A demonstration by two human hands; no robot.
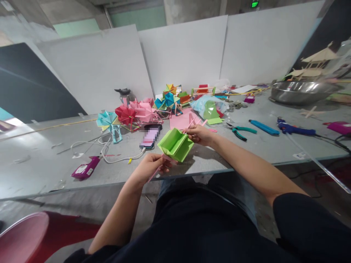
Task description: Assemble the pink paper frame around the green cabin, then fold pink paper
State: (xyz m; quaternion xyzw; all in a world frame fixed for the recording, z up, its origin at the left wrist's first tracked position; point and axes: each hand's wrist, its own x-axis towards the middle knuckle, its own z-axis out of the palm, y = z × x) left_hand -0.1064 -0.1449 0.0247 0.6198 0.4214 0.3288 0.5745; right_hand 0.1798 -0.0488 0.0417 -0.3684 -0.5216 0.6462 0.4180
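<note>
Dark shirt (203, 226) is cut off; right hand (201, 135) overlaps green paper (174, 144).

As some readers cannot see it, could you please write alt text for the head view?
A person's left hand and right hand hold a green paper piece with pink strips over a grey table. Beyond lie a phone and colourful paper shapes; to the right are pliers, a glue gun and a metal bowl.
</note>
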